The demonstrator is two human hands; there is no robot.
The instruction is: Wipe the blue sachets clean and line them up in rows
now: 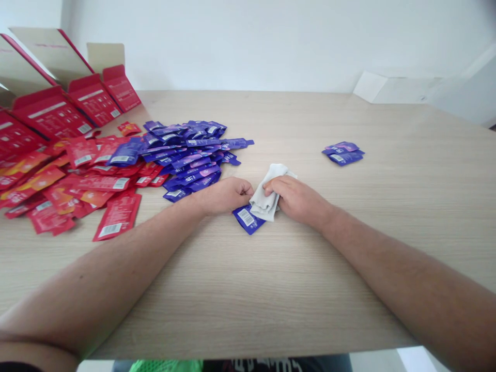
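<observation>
In the middle of the table a blue sachet with a white barcode label lies partly covered. A folded whitish cloth rests over its upper right part, gripped between the thumb and fingers of my right hand. My left hand is closed at the sachet's upper left edge, fingers pinched against it. That edge is mostly hidden by the hand and the cloth. Just behind my left hand spreads a heap of blue sachets. Two or so blue sachets lie apart to the right.
Red sachets are piled at the left, touching the blue heap. Behind them stand open red cardboard boxes with raised flaps. A white box-like object sits at the back right, near the wall. The table's front edge runs below my forearms.
</observation>
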